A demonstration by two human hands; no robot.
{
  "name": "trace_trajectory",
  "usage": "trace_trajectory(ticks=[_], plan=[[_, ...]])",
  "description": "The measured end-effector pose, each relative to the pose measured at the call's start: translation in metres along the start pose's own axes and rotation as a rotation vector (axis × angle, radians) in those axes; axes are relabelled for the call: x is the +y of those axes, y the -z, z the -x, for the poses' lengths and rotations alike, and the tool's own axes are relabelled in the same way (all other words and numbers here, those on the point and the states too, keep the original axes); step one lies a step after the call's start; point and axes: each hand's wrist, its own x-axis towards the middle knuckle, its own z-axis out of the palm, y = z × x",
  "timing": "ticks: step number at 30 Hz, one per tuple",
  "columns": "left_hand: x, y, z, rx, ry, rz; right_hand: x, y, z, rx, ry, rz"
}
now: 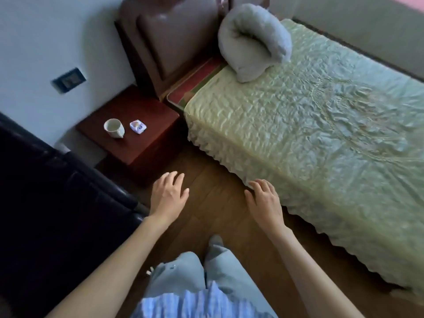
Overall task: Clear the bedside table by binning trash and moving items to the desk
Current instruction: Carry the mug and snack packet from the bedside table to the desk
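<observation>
A reddish-brown bedside table stands in the corner between the wall and the bed. On its top sit a white cup, upright, and to its right a small white and blue packet. My left hand hovers over the floor in front of the table, fingers spread, holding nothing. Level with it, my right hand is open too, close to the frilled edge of the bed cover. Both hands are well short of the table top.
A bed with a pale green quilted cover fills the right side, with a rolled grey blanket near the dark headboard. A black sofa lies at the left. Wooden floor runs between them.
</observation>
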Motion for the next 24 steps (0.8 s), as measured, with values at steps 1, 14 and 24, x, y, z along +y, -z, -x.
trace_trajectory(ticks=[1, 14, 24], plan=[[0.001, 0.002, -0.008, 0.008, 0.038, 0.0, 0.001, 0.001, -0.021, -0.027, 0.041, 0.002], [-0.072, 0.014, -0.088, 0.086, 0.467, -0.023, -0.092, -0.055, -0.232, -0.252, 0.455, 0.0], [-0.161, 0.015, -0.167, 0.134, 0.717, 0.047, -0.215, -0.121, -0.357, -0.322, 0.73, -0.022]])
